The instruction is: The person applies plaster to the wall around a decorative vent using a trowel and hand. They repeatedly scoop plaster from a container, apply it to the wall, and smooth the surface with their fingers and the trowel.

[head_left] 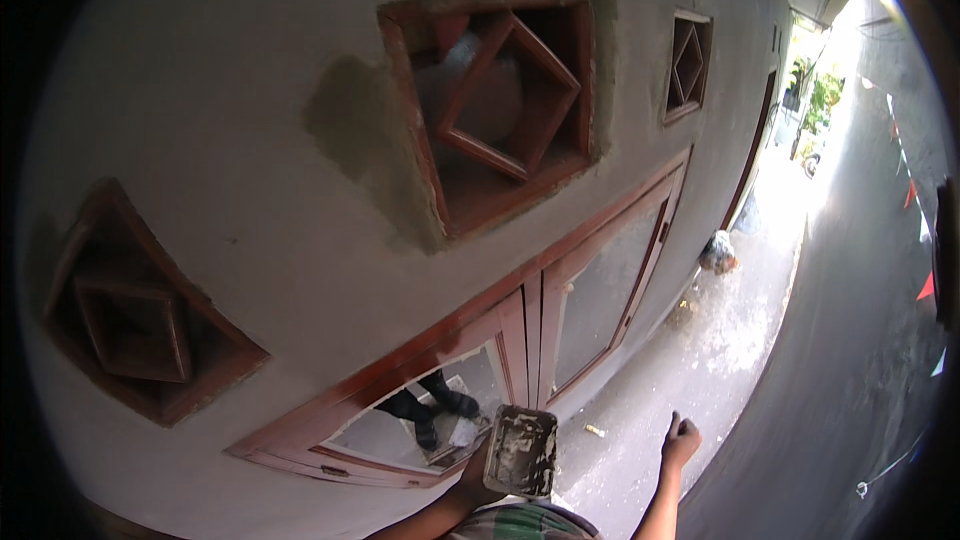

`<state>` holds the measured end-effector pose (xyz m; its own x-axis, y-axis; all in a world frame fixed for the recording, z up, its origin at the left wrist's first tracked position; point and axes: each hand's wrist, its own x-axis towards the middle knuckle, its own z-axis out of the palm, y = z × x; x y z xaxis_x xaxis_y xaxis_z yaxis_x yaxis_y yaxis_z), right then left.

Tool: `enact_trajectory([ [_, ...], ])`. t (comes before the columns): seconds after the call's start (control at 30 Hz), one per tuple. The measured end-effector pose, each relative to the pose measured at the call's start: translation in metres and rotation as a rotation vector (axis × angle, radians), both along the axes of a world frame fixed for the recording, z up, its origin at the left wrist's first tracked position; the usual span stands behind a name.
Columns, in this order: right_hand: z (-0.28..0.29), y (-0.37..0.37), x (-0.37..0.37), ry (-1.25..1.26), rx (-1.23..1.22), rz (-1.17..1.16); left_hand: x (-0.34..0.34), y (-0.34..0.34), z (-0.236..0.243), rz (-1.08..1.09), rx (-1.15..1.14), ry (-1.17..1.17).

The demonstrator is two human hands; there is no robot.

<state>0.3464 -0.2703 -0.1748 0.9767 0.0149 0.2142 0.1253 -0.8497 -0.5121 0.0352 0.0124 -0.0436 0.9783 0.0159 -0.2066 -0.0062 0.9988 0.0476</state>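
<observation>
A rectangular tub (523, 452), smeared with grey mortar-like stuff, is tilted so its inside faces up. My left hand (477, 475) grips its left side, the fingers partly hidden behind it. Off to the right, over the pale walkway, my right hand (682, 440) is closed with the thumb side up; nothing shows in it. Ahead is a grey plastered wall (250, 130). A reddish-brown vent frame (515, 175) with a slanted square inside is set in it, bordered by a darker, damp-looking plaster patch (350, 120).
Similar vent frames sit at left (130, 315) and far right (688, 65). Below runs a reddish window frame (535, 330) with reflecting glass. A bundle (717, 252) lies by the wall's foot. A walkway (640, 380) borders a dark road (840, 340), with small flags (925, 287) on a string.
</observation>
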Motion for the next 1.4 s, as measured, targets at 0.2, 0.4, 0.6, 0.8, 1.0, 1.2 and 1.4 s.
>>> enact_trajectory([
  [0.2,-0.011,0.015,0.008,0.056,0.406,0.251,-0.005,0.002,0.030,-0.003,-0.062,-0.098],
  [0.4,0.026,0.043,0.024,-0.081,0.257,0.192,0.001,0.009,0.005,-0.028,0.010,-0.065],
  [0.6,0.005,0.066,0.018,-0.025,0.838,0.250,0.004,0.007,0.001,-0.028,0.017,-0.072],
  [0.8,-0.041,0.023,-0.001,0.164,0.251,0.186,-0.002,0.005,-0.027,-0.026,0.044,-0.199],
  [1.0,-0.058,0.006,-0.036,0.289,0.167,0.290,0.017,-0.009,-0.016,-0.058,-0.076,-0.108],
  [1.2,-0.047,0.017,-0.023,-0.018,0.396,0.323,0.054,-0.006,-0.023,-0.182,-0.032,-0.152],
  [1.4,0.037,0.042,-0.001,0.161,0.705,0.353,0.069,-0.013,0.002,-0.120,0.092,-0.123],
])
